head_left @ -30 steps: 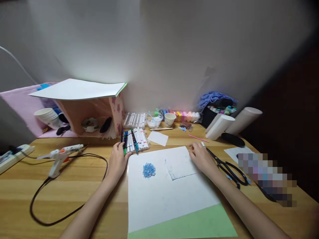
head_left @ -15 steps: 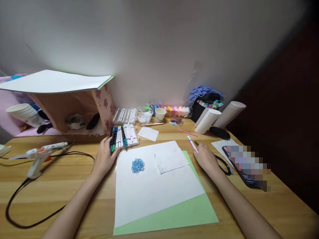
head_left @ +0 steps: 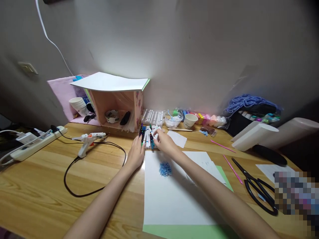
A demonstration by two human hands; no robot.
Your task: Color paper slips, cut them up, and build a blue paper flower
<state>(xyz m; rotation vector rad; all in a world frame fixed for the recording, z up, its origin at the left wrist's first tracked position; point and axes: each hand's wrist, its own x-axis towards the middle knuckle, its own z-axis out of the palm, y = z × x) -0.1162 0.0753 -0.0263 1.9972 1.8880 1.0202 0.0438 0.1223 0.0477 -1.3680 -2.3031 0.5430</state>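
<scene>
A clear case of white and dark markers (head_left: pixel 149 141) lies just behind a large white sheet (head_left: pixel 164 202). My left hand (head_left: pixel 136 154) grips the near left corner of this case, its thumb in front and its fingers along the side. Over the case's right part, my right hand (head_left: pixel 165 142) is closed, thumb and fingers pinched around a white marker (head_left: pixel 156 135) that is mostly covered. A round heap of blue bits (head_left: pixel 165 169) rests on the sheet, with green paper (head_left: pixel 194 230) underneath. My right forearm partly hides a smaller white paper (head_left: pixel 209 169).
At left are a glue gun (head_left: pixel 87 142) with its looping cable and a power strip (head_left: pixel 40 144). A pink box (head_left: pixel 139 109) stands behind. Along the wall are a bowl (head_left: pixel 173 119) and a paper cup (head_left: pixel 190 121). Black scissors (head_left: pixel 259 186) and pink sticks (head_left: pixel 232 169) lie right.
My right hand has moved left from the table's right side to the marker case, uncovering the scissors. My left hand stays at the case. The view has turned left.
</scene>
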